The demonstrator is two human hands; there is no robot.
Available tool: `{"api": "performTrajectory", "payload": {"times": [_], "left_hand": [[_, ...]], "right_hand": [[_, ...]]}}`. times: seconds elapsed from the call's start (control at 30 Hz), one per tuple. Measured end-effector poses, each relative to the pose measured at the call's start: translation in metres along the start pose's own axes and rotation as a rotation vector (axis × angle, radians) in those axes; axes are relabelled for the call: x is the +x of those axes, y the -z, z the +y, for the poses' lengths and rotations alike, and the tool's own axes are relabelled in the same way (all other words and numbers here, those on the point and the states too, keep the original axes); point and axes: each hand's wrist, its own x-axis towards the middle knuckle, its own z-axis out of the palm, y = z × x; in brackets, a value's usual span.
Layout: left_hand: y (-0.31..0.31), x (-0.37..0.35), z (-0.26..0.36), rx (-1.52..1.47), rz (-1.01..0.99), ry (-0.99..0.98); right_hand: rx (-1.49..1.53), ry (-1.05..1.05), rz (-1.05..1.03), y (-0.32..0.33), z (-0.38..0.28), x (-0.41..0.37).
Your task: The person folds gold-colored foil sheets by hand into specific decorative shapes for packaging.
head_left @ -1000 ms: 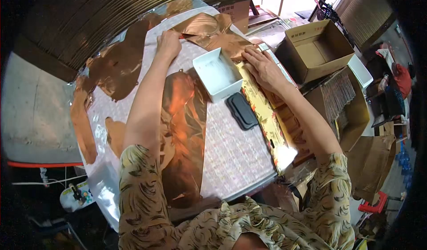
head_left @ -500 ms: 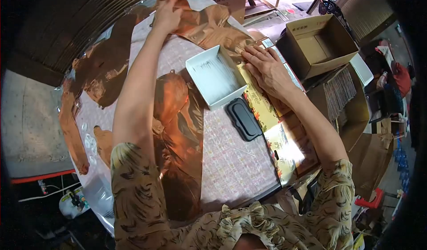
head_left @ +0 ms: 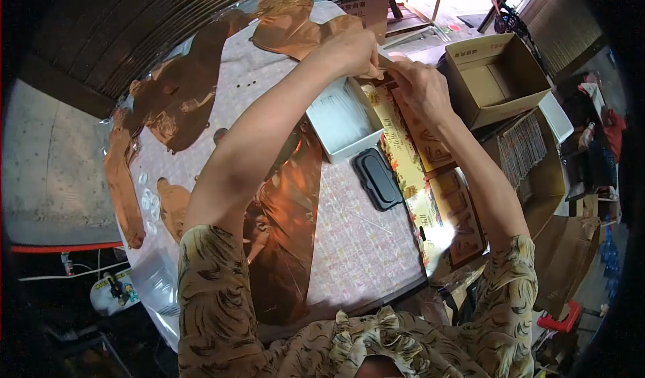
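Note:
My left hand [head_left: 357, 52] and my right hand [head_left: 423, 90] are close together at the far side of the table. Their fingers are closed on the near end of a flat copper-coloured foil balloon [head_left: 295, 32], whose rest spreads away to the left. Directly below my left hand stands a white open box [head_left: 353, 139] with thin white strips in it. Under and beside my right hand lie printed packets [head_left: 457, 210] with "FALL" in copper letters and yellow header cards [head_left: 393, 146].
More copper foil balloons [head_left: 285, 223] lie on the patterned tabletop [head_left: 349, 243]. A black case [head_left: 377, 180] rests below the white box. To the right stand an open cardboard box [head_left: 500, 75] and another carton holding a stack of packets [head_left: 523, 143]. Small clear pieces [head_left: 149, 200] lie left.
My left hand has come from the foil's far end across to the right, beside my right hand. My right hand has lifted from lying flat and its fingers have closed on the foil.

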Motion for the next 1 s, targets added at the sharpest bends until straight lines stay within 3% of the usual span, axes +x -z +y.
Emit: {"api": "performTrajectory", "payload": {"times": [0.3, 0.37, 0.43, 0.53, 0.63, 0.7, 0.8, 1.0], "left_hand": [[0.002, -0.015, -0.024, 0.068, 0.206, -0.185], [0.001, -0.016, -0.025, -0.045, 0.221, 0.101], [-0.001, -0.017, -0.03, -0.064, 0.206, 0.067], [-0.011, -0.021, -0.022, -0.264, 0.174, -0.025], [-0.011, -0.018, -0.004, -0.022, 0.201, -0.084], [-0.009, -0.011, 0.006, 0.026, -0.069, 0.002], [-0.017, -0.003, 0.022, 0.149, -0.126, 0.073], [-0.029, 0.016, 0.008, 0.133, -0.168, 0.05]], "right_hand": [[0.166, -0.07, 0.096, 0.023, -0.005, 0.008], [0.165, -0.074, 0.085, 0.025, 0.0, 0.008], [0.435, -0.183, 0.037, 0.026, 0.006, 0.007], [0.454, -0.231, 0.049, 0.023, 0.012, 0.011], [0.426, -0.304, 0.034, 0.021, 0.011, 0.013], [0.357, -0.314, 0.009, 0.02, 0.011, 0.013], [0.423, -0.243, -0.067, 0.005, 0.028, 0.006], [0.511, -0.302, -0.137, 0.001, 0.025, -0.013]]}}
